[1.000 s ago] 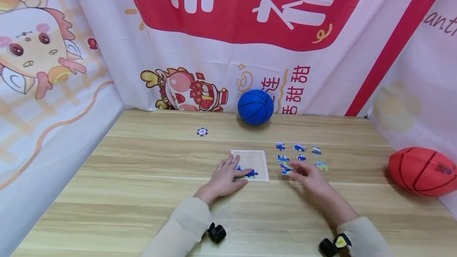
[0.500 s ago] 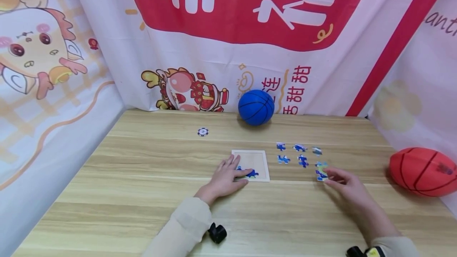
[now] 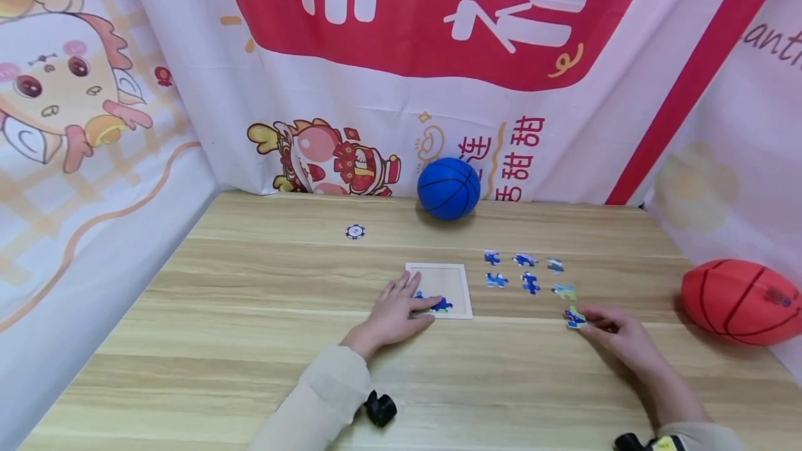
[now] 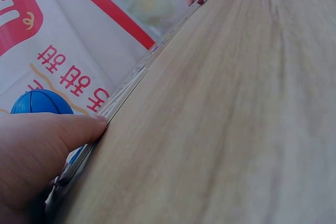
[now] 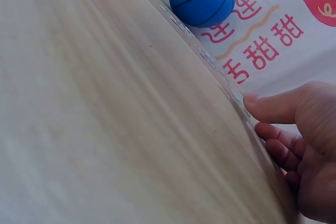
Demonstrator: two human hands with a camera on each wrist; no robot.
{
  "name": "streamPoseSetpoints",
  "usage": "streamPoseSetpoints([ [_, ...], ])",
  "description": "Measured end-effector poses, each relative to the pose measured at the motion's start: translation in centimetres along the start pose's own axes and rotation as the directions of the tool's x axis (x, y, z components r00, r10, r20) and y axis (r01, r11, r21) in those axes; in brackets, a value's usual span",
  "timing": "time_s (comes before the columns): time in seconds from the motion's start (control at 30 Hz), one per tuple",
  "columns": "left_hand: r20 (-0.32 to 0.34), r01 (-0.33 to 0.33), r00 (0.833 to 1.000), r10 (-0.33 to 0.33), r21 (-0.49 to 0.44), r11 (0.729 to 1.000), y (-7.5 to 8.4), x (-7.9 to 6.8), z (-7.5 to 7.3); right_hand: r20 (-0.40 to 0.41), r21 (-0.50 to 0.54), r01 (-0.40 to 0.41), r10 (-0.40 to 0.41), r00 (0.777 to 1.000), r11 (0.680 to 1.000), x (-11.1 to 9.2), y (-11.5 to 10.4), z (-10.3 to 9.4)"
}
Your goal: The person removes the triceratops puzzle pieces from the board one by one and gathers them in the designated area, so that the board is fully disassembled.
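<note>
My left hand (image 3: 393, 313) lies with fingers spread over the left and lower part of a square white puzzle tray (image 3: 465, 291). Its index finger reaches over blue puzzle pieces (image 3: 443, 305) along the tray's bottom edge, partly hiding them. At the right, my right hand (image 3: 617, 334) pinches a blue and green puzzle piece (image 3: 574, 317) by its right side, low at the table. In the right wrist view the thumb and curled fingers of the right hand (image 5: 294, 135) meet near the tabletop; the piece cannot be made out there.
Two rows of loose puzzle pieces (image 3: 530, 282) lie right of the tray. A blue ball (image 3: 448, 188) sits at the table's back edge, a red ball (image 3: 742, 301) at the right. A round chip-like disc (image 3: 355, 232) lies back left. Printed cloth (image 3: 351, 99) hangs behind.
My right hand has moved right with the blue and green piece, from beside the tray to below the right end of the rows. My left hand has stayed on the tray.
</note>
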State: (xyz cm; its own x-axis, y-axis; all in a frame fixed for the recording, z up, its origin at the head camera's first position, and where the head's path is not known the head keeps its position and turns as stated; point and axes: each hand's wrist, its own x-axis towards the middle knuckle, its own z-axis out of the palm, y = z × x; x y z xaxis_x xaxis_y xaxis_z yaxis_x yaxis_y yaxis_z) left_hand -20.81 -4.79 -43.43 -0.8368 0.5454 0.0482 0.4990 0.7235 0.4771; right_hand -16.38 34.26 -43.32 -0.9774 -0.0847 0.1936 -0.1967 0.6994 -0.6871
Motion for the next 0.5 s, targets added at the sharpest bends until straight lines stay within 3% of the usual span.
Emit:
streamPoseSetpoints([
  [0.2,0.009,0.008,1.000,-0.008,-0.004,1.000,0.00,-0.07,-0.03,0.057,-0.074,-0.048,0.052,0.997,0.996,0.26,0.12,0.13],
  [0.5,-0.003,-0.004,1.000,0.004,0.000,1.000,0.03,-0.06,-0.02,0.087,-0.070,-0.078,0.084,0.993,0.994,0.37,-0.07,-0.03],
])
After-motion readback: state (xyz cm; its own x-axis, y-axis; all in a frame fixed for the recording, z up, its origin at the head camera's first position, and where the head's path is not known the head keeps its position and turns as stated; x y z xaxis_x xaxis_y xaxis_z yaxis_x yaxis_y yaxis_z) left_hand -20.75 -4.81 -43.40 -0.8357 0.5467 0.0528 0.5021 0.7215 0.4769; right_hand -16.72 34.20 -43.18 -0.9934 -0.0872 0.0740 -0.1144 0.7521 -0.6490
